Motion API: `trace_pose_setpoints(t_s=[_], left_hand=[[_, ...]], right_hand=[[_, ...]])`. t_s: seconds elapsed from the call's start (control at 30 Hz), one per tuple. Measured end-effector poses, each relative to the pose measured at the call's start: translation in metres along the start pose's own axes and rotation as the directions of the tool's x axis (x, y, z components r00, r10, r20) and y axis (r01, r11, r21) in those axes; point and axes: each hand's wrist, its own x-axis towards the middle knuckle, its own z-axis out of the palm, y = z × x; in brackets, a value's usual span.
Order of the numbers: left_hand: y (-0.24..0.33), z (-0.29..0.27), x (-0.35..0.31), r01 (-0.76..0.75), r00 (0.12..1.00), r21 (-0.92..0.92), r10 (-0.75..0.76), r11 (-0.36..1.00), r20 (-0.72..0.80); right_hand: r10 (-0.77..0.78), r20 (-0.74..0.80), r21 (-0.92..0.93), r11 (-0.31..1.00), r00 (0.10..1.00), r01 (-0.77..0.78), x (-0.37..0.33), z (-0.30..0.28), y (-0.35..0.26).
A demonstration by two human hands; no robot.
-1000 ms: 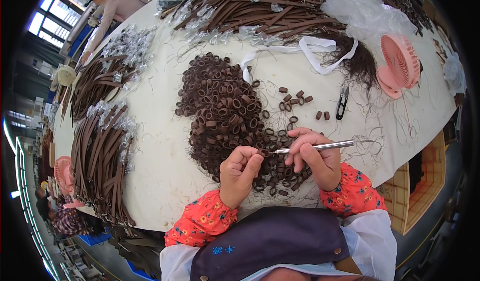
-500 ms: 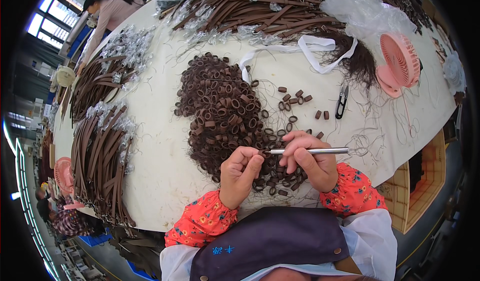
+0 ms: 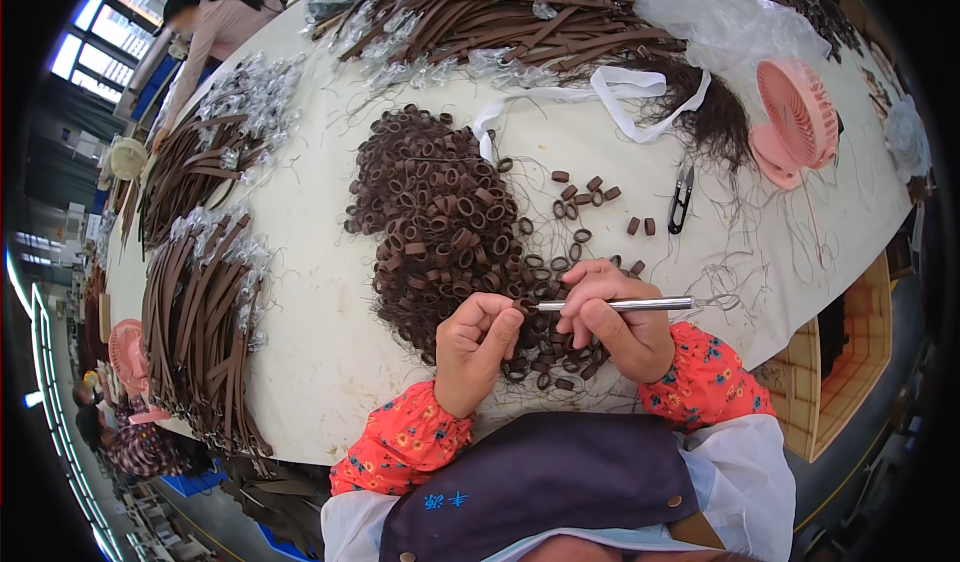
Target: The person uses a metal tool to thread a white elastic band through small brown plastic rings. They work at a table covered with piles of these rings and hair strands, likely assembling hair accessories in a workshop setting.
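Observation:
A slim silver metal rod tool (image 3: 662,304), like an awl or pen-shaped handle, lies level in the fingers of my right hand (image 3: 622,324). Its left end meets a small brown loop (image 3: 524,306), pinched between the thumb and forefinger of my left hand (image 3: 474,350). The tool's very tip is hidden at the loop. Just beyond my left hand rises a heap of brown loops (image 3: 440,212) with loose dark threads. More single loops are scattered beneath and around my right hand.
Black thread snips (image 3: 681,200) and a pink fan (image 3: 792,122) stand to the right. White tape (image 3: 625,82) and bundled brown straps (image 3: 500,22) lie at the back; more straps (image 3: 195,332) are at left. A wooden box (image 3: 850,362) sits at lower right. A person (image 3: 215,32) bends over the table's far left.
The whole view has shifted slightly. Both hands keep nearly the same pose, the tool still at the loop.

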Motion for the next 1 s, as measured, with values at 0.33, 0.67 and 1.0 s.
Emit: trace_pose_setpoints(t_s=[0.33, 0.67, 1.0], left_hand=[[0.013, 0.000, 0.003, -0.305, 0.934, 0.667, 0.351, 0.680, 0.069], [0.008, 0.010, 0.009, -0.503, 0.838, 0.857, 0.308, 0.113, 0.451], [-0.006, 0.005, 0.011, -0.490, 0.855, 0.851, 0.294, 0.189, 0.427]], right_hand=[[0.009, -0.169, 0.072, 0.997, 0.986, 0.003, 0.003, -0.007, -0.007], [0.001, -0.155, 0.135, 0.991, 0.988, 0.021, 0.003, -0.006, -0.006], [0.061, -0.145, 0.152, 0.988, 0.988, -0.038, 0.001, -0.004, -0.007]])
